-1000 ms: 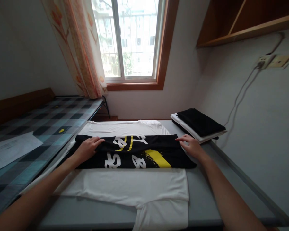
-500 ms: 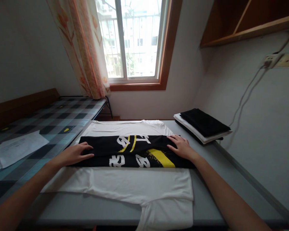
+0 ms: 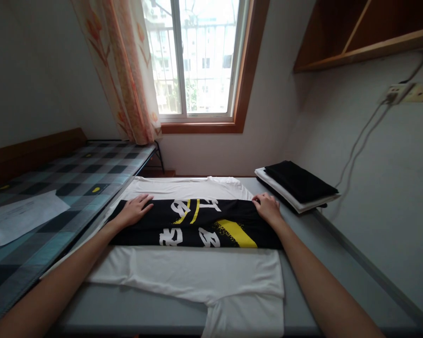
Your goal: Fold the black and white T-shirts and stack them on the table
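A black T-shirt [image 3: 193, 223] with white lettering and a yellow stripe lies folded into a long band across a white shirt [image 3: 190, 272], which is spread out beneath it. My left hand [image 3: 137, 210] rests palm down near the band's far left part, fingers stretched out and pressed on the cloth. At the far right corner, my right hand [image 3: 267, 207] has its fingers curled over the edge of the black T-shirt. The fingertips of that hand are partly hidden.
Both shirts lie on a grey table [image 3: 134, 307]. A stack of folded black and white clothes [image 3: 299, 180] sits at the back right by the wall. To the left is a bed with a checked mattress [image 3: 109, 164] and white paper [image 3: 28, 216]. A wooden shelf [image 3: 370, 49] hangs above right.
My left hand has slid right and away from me, to the band's far edge. My right hand has shifted slightly right to the far corner, its fingers now more curled.
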Motion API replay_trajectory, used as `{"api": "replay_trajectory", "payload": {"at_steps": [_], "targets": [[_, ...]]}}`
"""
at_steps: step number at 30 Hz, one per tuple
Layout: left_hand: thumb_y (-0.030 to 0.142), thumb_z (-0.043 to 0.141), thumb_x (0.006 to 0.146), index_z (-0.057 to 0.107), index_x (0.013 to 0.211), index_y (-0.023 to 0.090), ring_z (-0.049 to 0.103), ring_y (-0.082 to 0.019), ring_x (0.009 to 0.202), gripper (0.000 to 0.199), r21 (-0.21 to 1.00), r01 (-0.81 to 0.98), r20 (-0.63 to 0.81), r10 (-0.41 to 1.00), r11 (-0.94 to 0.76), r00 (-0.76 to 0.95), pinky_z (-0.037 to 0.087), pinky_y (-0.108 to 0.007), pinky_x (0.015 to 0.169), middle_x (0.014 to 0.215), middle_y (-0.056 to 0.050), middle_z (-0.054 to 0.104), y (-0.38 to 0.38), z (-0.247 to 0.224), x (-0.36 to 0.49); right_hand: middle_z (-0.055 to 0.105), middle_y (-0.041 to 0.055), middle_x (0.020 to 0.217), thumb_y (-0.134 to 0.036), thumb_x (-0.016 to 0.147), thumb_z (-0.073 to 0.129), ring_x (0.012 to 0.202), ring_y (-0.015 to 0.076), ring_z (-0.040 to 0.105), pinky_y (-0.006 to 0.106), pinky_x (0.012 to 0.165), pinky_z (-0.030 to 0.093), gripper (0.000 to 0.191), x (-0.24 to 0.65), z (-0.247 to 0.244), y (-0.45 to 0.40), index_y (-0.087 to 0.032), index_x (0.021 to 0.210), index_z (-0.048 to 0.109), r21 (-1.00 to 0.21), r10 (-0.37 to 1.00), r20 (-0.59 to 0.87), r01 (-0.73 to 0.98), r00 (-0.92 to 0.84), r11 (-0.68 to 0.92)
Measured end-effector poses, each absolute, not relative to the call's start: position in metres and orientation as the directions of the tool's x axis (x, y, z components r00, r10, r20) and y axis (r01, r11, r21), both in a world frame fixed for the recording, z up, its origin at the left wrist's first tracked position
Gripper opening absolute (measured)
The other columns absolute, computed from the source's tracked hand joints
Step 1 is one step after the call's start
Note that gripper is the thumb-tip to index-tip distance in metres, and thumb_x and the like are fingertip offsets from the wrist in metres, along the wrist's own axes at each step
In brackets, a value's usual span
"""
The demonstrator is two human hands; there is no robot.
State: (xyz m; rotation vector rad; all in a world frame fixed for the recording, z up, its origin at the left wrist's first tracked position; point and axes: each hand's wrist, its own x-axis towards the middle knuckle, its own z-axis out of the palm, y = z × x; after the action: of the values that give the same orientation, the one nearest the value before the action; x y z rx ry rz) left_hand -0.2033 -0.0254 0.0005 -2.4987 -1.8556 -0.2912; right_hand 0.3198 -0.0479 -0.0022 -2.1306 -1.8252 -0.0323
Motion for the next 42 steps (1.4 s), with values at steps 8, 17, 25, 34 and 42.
{"api": "replay_trajectory", "payload": {"at_steps": [8,17,25,34,42], "targets": [[0.047,0.042,0.09,0.067,0.099,0.02,0.057,-0.029,0.111,0.038,0.069,0.995,0.246,0.968,-0.077,0.058,0.039,-0.042,0.094,0.111,-0.011,0.067,-0.024,0.008,-0.222,0.068,0.0129,0.108,-0.043,0.088,0.051,0.1,0.0295,0.061,0.038,0.08,0.045,0.03,0.347,-0.015,-0.041,-0.02,0.096,0.069,-0.336,0.94,0.231,0.927,0.252,-0.166],[0.047,0.038,0.092,0.058,0.084,0.02,0.062,-0.025,0.096,0.034,0.05,0.989,0.328,0.938,-0.136,0.113,0.043,-0.034,0.086,0.094,-0.009,0.068,-0.029,0.009,-0.227,0.069,0.0142,0.096,-0.034,0.088,0.045,0.087,0.0266,0.064,0.033,0.073,0.046,0.023,0.353,-0.013,-0.037,-0.02,0.094,0.061,-0.601,0.887,0.262,0.783,0.38,-0.158],[0.046,0.035,0.095,0.058,0.092,0.022,0.066,-0.026,0.092,0.033,-0.017,0.998,0.344,0.937,-0.06,0.062,0.041,-0.033,0.082,0.093,-0.008,0.071,-0.035,0.009,-0.224,0.062,0.0171,0.105,-0.031,0.096,0.03,0.085,0.0271,0.062,0.035,0.07,0.044,0.034,0.32,-0.003,-0.054,-0.018,0.112,0.057,-0.431,0.864,0.283,0.86,0.417,-0.273],[0.042,0.032,0.098,0.059,0.093,0.02,0.066,-0.028,0.092,0.035,-0.119,0.992,0.372,0.924,-0.047,0.089,0.038,-0.036,0.079,0.095,-0.01,0.072,-0.022,0.007,-0.219,0.056,0.0153,0.113,-0.028,0.099,0.029,0.074,0.0217,0.063,0.033,0.067,0.044,0.037,0.311,0.005,-0.021,-0.019,0.119,0.059,-0.193,0.882,0.355,0.948,0.309,-0.255],[0.035,0.033,0.098,0.062,0.097,0.016,0.062,-0.031,0.091,0.035,-0.242,0.97,0.44,0.892,0.007,0.103,0.035,-0.044,0.084,0.094,-0.014,0.069,-0.007,0.004,-0.205,0.062,0.0167,0.11,-0.032,0.091,0.048,0.086,0.026,0.062,0.035,0.075,0.046,0.031,0.327,0.02,0.027,-0.017,0.109,0.069,-0.298,0.891,0.366,0.941,0.267,-0.159]]}}
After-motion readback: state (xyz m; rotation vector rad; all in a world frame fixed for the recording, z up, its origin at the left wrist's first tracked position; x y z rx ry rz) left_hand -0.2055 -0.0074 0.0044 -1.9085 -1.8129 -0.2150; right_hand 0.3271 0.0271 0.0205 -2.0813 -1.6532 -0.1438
